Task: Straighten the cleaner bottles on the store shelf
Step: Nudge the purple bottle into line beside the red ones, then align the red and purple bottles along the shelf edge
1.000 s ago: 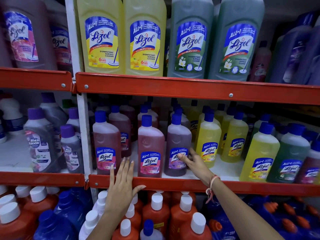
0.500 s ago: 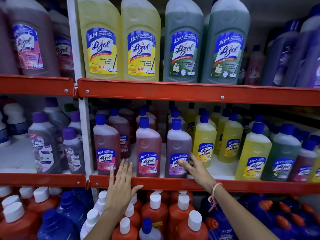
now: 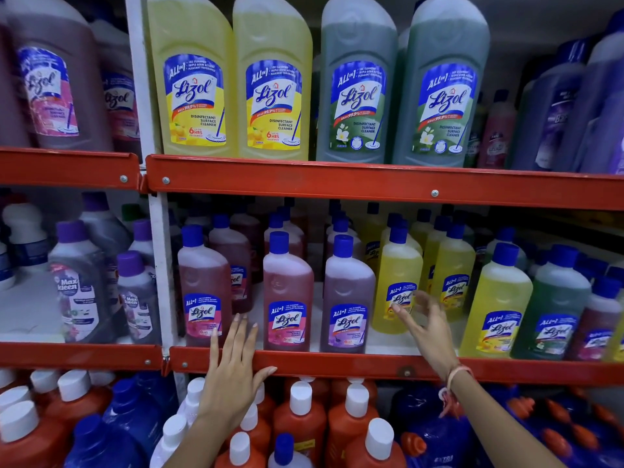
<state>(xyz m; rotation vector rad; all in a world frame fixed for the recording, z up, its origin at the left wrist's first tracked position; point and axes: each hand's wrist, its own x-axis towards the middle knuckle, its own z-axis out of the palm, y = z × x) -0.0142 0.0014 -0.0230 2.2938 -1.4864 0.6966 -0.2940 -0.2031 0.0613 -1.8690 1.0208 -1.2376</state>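
Note:
Small Lizol bottles with blue caps stand in rows on the middle shelf. At the front are a pink bottle (image 3: 204, 288), a second pink bottle (image 3: 287, 295), a purple bottle (image 3: 347, 298) and a yellow bottle (image 3: 397, 282). My left hand (image 3: 233, 373) lies flat, fingers apart, against the red shelf rail (image 3: 337, 364) between the two pink bottles, holding nothing. My right hand (image 3: 427, 327) hovers open in front of the yellow bottle, fingertips near its label, just right of the purple bottle.
More yellow (image 3: 496, 302) and green bottles (image 3: 553, 305) stand to the right. Large Lizol bottles (image 3: 273, 79) fill the top shelf. Orange (image 3: 300, 420) and blue bottles (image 3: 135, 413) crowd the bottom shelf. A white upright post (image 3: 162, 265) separates Maxkleen bottles (image 3: 77, 285) at the left.
My right hand has left the purple bottle's label and moved right, in front of the yellow bottle. My left hand stays on the rail. The view has tilted slightly.

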